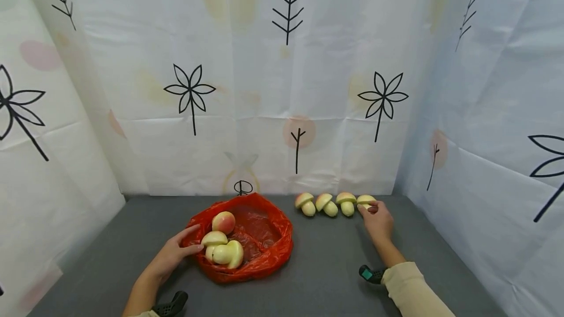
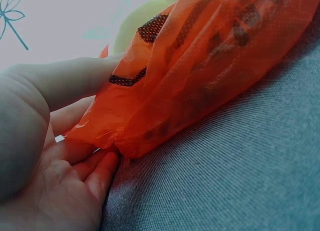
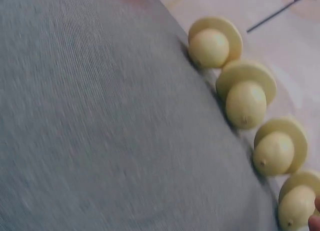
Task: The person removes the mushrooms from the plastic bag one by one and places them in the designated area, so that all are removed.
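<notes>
A red plastic bag [image 1: 282, 253] lies with its mouth spread wide. Inside it at the left are two pale yellow toy mushrooms [image 1: 231, 254] and a rounded red-and-yellow piece [image 1: 223, 222], whose kind I cannot tell. My left hand [image 1: 169, 256] holds the bag's left rim; in the left wrist view the thumb [image 2: 75, 78] reaches over the plastic and the other fingers lie outside it. At the back right, my right hand [image 1: 378, 219] pinches the rightmost toy mushroom [image 1: 365, 200] of a row. Only some fingertips [image 3: 316, 222] show in the right wrist view.
Several more toy mushrooms, among them the leftmost mushroom [image 1: 306, 204], stand in line along the back edge of the grey table [image 1: 326, 268]. A white patterned curtain [image 1: 246, 150] hangs behind and at both sides.
</notes>
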`<act>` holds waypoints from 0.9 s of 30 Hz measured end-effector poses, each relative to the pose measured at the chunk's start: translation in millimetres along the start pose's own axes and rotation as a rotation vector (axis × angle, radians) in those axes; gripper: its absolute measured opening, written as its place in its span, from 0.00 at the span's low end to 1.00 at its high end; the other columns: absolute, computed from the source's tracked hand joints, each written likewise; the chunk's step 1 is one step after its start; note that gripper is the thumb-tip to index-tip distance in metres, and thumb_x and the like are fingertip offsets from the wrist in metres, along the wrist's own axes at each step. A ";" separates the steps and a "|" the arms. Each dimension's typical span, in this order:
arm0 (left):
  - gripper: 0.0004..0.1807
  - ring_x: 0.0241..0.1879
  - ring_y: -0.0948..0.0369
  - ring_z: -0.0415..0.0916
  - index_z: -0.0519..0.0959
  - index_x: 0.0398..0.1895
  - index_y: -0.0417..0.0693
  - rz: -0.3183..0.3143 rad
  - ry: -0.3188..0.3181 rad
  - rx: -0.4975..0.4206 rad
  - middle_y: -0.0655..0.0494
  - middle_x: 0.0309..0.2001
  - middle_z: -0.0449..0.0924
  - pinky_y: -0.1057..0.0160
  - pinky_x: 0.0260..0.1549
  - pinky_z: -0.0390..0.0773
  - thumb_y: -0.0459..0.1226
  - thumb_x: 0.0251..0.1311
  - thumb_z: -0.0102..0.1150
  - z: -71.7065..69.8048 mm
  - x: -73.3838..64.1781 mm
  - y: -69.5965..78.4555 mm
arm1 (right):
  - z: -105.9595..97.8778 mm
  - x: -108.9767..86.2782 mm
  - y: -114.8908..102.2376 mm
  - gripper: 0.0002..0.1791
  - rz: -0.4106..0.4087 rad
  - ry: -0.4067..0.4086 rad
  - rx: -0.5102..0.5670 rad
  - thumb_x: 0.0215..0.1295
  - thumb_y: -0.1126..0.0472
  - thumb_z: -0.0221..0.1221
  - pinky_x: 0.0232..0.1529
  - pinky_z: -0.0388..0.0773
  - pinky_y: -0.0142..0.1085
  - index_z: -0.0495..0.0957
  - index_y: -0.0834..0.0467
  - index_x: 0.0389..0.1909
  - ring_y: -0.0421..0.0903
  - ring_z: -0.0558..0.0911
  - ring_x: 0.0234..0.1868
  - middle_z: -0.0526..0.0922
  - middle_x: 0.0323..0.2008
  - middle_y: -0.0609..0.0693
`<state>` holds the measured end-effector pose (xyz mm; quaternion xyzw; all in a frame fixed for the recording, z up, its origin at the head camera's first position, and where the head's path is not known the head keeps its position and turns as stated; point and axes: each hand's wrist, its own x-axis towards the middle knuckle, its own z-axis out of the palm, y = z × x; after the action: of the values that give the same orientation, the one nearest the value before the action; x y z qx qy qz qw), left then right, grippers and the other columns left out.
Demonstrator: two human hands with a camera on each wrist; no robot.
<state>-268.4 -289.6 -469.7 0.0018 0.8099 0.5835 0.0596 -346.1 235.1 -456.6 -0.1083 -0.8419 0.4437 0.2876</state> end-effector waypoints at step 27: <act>0.45 0.71 0.36 0.38 0.56 0.74 0.42 -0.019 0.016 0.007 0.32 0.73 0.43 0.35 0.65 0.48 0.47 0.59 0.66 0.8 0.6 0.2 | 38.6 -47.4 -75.2 0.18 -0.196 -0.269 0.366 0.64 0.61 0.65 0.43 0.77 0.44 0.76 0.63 0.52 0.56 0.78 0.47 0.78 0.49 0.61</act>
<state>-269.0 -288.8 -469.7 -0.0104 0.8124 0.5800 0.0587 -324.6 144.2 -431.2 0.0878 -0.7846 0.5692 0.2295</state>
